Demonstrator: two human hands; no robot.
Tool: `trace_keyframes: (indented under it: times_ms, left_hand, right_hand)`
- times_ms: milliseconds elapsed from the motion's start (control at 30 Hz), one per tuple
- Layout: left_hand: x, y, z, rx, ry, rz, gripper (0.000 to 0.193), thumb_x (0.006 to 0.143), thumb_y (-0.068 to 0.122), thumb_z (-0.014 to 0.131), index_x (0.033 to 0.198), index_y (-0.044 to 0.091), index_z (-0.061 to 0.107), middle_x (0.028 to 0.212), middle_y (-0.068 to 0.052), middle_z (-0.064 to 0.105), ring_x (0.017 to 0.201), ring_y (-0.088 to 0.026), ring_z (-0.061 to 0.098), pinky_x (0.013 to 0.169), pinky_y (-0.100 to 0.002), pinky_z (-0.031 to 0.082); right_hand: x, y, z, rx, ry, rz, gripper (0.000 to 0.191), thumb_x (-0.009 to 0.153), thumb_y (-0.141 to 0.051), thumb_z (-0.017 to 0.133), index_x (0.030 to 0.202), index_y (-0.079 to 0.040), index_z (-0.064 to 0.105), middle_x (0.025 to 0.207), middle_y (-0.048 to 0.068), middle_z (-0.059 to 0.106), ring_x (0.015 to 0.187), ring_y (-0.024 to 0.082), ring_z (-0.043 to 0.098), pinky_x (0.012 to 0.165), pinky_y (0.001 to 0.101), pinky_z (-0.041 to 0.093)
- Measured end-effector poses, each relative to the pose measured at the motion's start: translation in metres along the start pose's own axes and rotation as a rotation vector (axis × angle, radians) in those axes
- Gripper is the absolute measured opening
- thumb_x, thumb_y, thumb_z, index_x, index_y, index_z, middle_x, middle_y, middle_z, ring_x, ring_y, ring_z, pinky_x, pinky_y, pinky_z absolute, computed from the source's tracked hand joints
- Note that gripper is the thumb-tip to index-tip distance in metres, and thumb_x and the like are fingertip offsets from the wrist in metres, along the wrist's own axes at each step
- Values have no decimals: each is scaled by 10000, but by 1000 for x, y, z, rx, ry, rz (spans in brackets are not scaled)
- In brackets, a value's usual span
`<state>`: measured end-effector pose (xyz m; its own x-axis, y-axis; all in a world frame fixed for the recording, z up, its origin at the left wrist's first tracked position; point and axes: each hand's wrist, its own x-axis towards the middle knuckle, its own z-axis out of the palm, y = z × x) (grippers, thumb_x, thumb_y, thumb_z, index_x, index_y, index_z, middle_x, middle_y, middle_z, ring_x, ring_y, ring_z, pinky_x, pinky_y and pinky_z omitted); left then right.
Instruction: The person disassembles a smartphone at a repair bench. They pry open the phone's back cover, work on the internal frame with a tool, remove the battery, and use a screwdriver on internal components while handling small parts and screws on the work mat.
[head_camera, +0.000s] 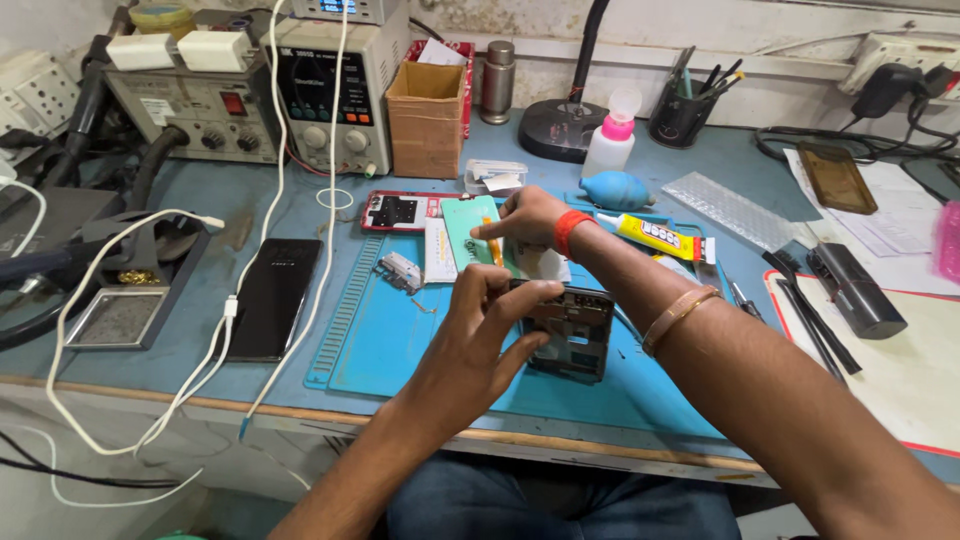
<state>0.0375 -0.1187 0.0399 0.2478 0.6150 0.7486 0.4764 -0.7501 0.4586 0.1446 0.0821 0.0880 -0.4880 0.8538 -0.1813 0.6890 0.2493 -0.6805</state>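
My left hand (480, 335) grips the top edge of an opened dark phone frame (572, 335) lying on the blue work mat (400, 350). My right hand (528, 218), with an orange wristband, reaches across above it and pinches a thin orange-handled tool (494, 248) over a teal phone back cover (468, 230). A white card (438, 250) lies beside the cover. A red phone frame (398, 211) sits further back on the mat.
A black phone (272, 298) on a white cable lies left of the mat. Bench instruments (330, 85), a cardboard box (425, 120), a yellow glue tube (655, 236), a blue air blower (617, 189), a pink-capped bottle (611, 140) and a pen cup (680, 112) crowd the back. Black tools (850, 290) lie right.
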Motion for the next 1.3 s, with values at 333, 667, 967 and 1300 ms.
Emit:
trace_keyframes:
  times_ms: [333,667,967,1300]
  left_hand:
    - [8,0,2,23,25,44,688,868,26,790,1463,176,479,1247,-150,436,1132,-322,542,951,-410,516]
    - [10,-12,-9,-4,69,54,716,870,70,818,1464,159,428,1244,-130,455,1170,-315,530,984,-431,500]
    - [1,-28,-8,-23,58,-22,710,843,98,862,1420,186,459,1227,-101,463,1068,-259,535,855,-378,511]
    - [-2,-39,-7,-9,94,53,745,826,105,880,1429,205,454,1257,-86,473,1121,-257,533,877,-377,504]
  right_hand:
    - [-10,19,-4,678,12,11,469,811,-152,806,1205,-40,578,989,97,723,821,198,743,707,377,630]
    - [-74,72,-38,1583,-140,-122,540,1066,-360,395,1452,13,452,1266,229,659,1140,350,691,985,494,577]
    - [-130,75,-36,1105,8,-228,660,1069,-513,302,1543,-73,432,1428,221,572,1214,338,602,930,493,533]
    - [-146,88,-26,768,-17,-576,689,990,-330,642,1569,-62,381,1476,170,552,1332,328,575,1096,485,504]
